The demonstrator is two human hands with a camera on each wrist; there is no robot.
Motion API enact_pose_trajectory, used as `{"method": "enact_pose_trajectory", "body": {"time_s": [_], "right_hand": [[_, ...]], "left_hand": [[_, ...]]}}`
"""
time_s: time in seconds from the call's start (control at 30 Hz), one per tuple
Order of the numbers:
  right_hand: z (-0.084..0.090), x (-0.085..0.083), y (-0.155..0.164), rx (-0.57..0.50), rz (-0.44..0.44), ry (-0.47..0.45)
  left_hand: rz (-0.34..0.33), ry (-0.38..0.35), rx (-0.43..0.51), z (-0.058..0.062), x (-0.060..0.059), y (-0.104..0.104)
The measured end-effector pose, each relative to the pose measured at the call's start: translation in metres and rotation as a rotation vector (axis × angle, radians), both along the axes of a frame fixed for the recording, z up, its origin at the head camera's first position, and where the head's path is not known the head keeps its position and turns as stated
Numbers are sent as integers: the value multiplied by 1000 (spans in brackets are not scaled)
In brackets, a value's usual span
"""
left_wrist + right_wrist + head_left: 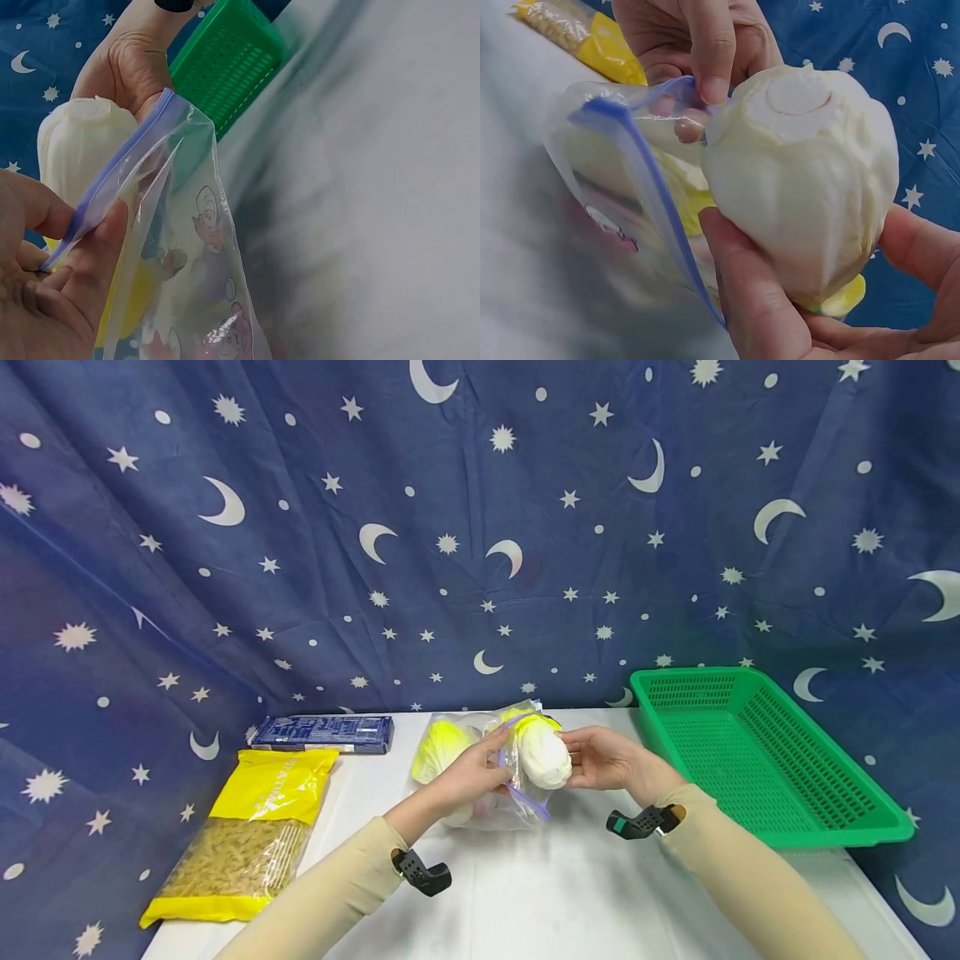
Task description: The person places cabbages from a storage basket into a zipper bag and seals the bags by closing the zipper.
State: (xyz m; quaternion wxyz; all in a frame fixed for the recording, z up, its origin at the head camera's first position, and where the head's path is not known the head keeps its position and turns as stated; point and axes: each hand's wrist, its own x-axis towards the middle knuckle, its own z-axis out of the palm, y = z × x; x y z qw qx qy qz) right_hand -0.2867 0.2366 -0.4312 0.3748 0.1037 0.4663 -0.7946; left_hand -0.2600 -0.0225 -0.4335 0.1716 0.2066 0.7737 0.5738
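Note:
A napa cabbage [543, 755], white at its base with yellow leaf tips, is gripped by my right hand [603, 760] at the mouth of a clear zip bag [498, 814]. Its cut base [799, 94] faces up toward the right wrist camera. My left hand [468, 777] pinches the bag's purple zip edge [101, 187] between thumb and fingers, and the mouth gapes beside the cabbage. Inside the bag lies another yellow-topped cabbage [441, 748], partly hidden by my left hand. Cartoon prints [210, 225] show on the plastic.
To the right stands a green perforated basket [810, 837]. At the left lie a yellow-and-clear bag of pasta [247, 852] and, behind it, a flat blue box [322, 732]. A dark blue curtain [480, 568] with moons and stars hangs behind the white table [540, 902].

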Motion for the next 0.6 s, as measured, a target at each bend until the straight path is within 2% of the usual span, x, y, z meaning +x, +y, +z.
{"method": "enact_pose_trajectory", "body": {"time_s": [0.1, 0.27, 0.47, 0.6], "right_hand": [[-2, -1, -4, 8, -17, 0], [-7, -2, -12, 46, -68, -2], [-11, 2, -25, 189, -154, 27], [-12, 6, -31, 277, -152, 67]], "left_hand": [[6, 5, 0, 1, 0, 0], [4, -39, 43, 3, 0, 1], [9, -89, 68, 4, 2, 3], [20, -95, 60, 4, 3, 4]]}}
